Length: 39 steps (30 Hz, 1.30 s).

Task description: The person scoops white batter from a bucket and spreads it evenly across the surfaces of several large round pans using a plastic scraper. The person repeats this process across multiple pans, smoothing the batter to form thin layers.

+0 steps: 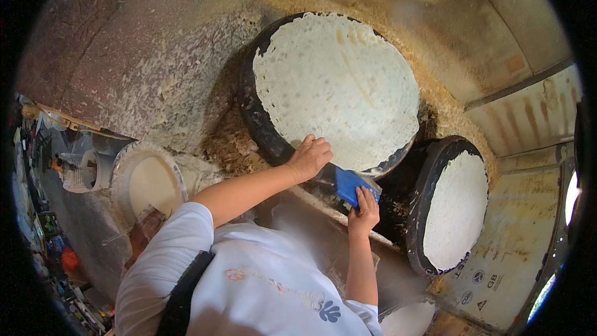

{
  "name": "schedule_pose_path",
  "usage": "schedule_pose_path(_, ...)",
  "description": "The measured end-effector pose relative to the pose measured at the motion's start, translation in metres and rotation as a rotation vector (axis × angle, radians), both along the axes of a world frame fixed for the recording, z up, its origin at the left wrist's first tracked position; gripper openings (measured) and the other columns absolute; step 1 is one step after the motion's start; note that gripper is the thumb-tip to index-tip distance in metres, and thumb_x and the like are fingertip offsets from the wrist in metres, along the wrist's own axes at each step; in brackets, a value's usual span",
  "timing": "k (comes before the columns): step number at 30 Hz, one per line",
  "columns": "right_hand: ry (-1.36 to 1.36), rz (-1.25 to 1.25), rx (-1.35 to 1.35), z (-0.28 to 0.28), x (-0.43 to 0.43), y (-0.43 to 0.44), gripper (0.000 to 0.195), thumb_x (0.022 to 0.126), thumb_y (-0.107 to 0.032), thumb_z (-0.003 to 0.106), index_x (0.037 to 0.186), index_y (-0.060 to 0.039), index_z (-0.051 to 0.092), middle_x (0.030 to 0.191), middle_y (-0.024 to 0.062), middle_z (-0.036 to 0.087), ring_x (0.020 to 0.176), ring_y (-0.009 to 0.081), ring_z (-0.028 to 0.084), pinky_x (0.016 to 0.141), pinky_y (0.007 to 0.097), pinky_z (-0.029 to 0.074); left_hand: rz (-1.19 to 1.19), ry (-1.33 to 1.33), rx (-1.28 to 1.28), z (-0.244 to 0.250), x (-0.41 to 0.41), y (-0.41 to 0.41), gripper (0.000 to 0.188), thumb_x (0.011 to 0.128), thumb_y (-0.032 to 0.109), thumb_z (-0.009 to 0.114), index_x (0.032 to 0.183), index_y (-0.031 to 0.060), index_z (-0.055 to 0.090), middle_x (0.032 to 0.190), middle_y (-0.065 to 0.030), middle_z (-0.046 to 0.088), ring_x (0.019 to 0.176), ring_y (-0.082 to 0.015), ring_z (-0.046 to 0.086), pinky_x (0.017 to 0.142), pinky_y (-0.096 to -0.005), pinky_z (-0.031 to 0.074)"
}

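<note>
A large pale crepe [336, 84] with a lacy edge covers most of a round black griddle [265, 126]. My left hand [311, 156] is at the crepe's near edge with its fingers curled; whether they pinch the batter sheet is hidden. In my right hand [364, 214] is a wide scraper [347, 187] with a blue handle. Its metal blade is close to the griddle's near rim, just right of my left hand. Faint brown streaks mark the crepe's far right part.
At right, a second black griddle [415, 233] carries another pale sheet [454, 214]; a third pale round [410, 319] shows below. A batter bucket [183, 182] stands at left, beside a brown paddle [144, 231] and a white jug [100, 172]. Stained panels [513, 224] border the right.
</note>
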State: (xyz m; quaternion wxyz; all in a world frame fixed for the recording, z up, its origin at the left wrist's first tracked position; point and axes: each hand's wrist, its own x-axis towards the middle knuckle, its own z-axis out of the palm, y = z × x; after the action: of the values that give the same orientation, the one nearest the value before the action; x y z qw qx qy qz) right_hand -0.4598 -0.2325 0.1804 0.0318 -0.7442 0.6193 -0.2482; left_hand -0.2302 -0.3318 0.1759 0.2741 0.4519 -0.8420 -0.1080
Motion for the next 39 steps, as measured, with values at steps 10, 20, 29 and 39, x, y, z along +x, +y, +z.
schedule_pose_path(10,0.017,0.190,0.054,-0.045,0.127,-0.095,0.023,0.074,-0.017,0.060,0.096,-0.0109,0.064,0.097,0.0107,0.065,0.093,0.0280,0.062,0.080,0.0387,0.048,0.047,0.111,-0.322,0.045,-0.005,-0.047,0.009,0.068,0.013,0.058,0.073,0.0092,0.051,0.075,-0.0062,0.048,0.078,-0.0238,0.049,0.077,-0.0380,0.037)
schedule_pose_path(20,-0.047,-0.009,0.019,-0.030,-0.022,-0.156,0.048,0.056,0.005,0.056,0.099,-0.0122,0.069,0.100,0.0119,0.066,0.093,0.0299,0.063,0.080,0.0357,0.050,0.073,0.137,-0.348,0.072,-0.004,-0.059,0.009,0.071,0.006,0.058,0.079,0.0082,0.054,0.081,-0.0062,0.052,0.085,-0.0238,0.053,0.087,-0.0377,0.036)
schedule_pose_path(29,0.186,0.335,0.250,-0.031,0.072,-0.213,0.029,0.074,-0.014,0.058,0.101,-0.0067,0.064,0.089,0.0162,0.064,0.090,0.0361,0.060,0.080,0.0402,0.048,0.170,0.178,-0.346,0.092,0.002,-0.082,0.010,0.074,0.007,0.062,0.082,0.0063,0.055,0.086,-0.0083,0.052,0.087,-0.0266,0.050,0.085,-0.0398,0.036)
schedule_pose_path(39,0.402,0.164,-0.177,-0.058,0.089,-0.221,0.040,0.088,-0.028,0.050,0.124,-0.0100,0.051,0.125,0.0110,0.052,0.119,0.0289,0.044,0.097,0.0406,0.035,0.039,0.013,-0.385,0.109,-0.013,-0.070,0.013,0.070,0.011,0.057,0.082,0.0080,0.054,0.086,-0.0064,0.053,0.089,-0.0237,0.053,0.086,-0.0386,0.038)
